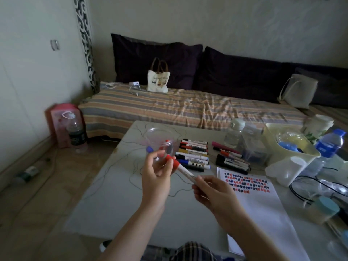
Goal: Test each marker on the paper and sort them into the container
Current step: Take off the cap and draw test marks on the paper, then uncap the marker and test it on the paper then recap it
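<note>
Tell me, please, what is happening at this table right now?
A person is working through a set of markers. The right hand holds the barrel of a red-capped marker, and the left hand grips its cap end, either capping or uncapping it. Behind the hands stands a clear plastic cup with a few markers already inside. More markers lie in rows on the table, and the paper bears rows of red, blue and black test marks.
</note>
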Available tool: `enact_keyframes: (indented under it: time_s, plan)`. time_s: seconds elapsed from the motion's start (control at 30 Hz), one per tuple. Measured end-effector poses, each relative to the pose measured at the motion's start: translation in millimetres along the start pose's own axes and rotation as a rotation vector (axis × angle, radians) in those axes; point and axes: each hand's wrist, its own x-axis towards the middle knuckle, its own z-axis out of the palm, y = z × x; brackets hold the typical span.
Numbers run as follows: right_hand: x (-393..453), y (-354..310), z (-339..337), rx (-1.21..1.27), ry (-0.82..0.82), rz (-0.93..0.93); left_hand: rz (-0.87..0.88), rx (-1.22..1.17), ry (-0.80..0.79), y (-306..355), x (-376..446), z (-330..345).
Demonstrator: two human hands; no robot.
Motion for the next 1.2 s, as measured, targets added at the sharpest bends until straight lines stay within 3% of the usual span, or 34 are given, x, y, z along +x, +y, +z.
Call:
enact_keyframes:
  time_s: [0.1, 0.2, 0.37, 0.53, 0.83, 0.93, 1.0, 1.1, 1.2]
  plan:
    - [9.5, -3.5, 30.7, 0.009, -0.022, -0.003, 0.08, -0.061, 0.022, 13.9, 13.9, -4.3]
    - [23.3, -7.1, 48.8, -0.068, -0.001, -0.039, 0.1, 0.035, 0.042, 18.1, 40.4, -10.8]
    - [45.1, -4.3, 30.5, -0.206, 0.167, -0.1, 0.285, 0.098, 0.133, 48.2, 95.2, -12.0]
    - [51.4, 13.0, -7.3, -0.216, 0.224, -0.061, 0.519, 0.497, 0.203, 53.6, 132.0, -6.0]
    - [52.1, 28.6, -39.9, -0.226, 0.219, -0.051, 0.512, 1.07, 0.003, 1.4, 135.0, -12.7]
    - [53.7, 30.8, -45.9, -0.222, 0.209, -0.046, 0.612, 1.335, -0.088, 0.0, 138.7, -15.9]
    - [54.9, 32.2, -49.2, -0.233, 0.2, -0.048, 0.748, 1.3, -0.132, 0.9, 133.2, -11.9]
    - [61.4, 32.3, -53.6, -0.249, 0.232, -0.049, 0.996, 1.058, -0.298, -8.9, 106.5, 7.9]
    - [79.0, 37.8, -59.1, -0.393, 0.254, -0.057, 0.98, 0.982, -0.531, -49.9, 76.7, 22.2]
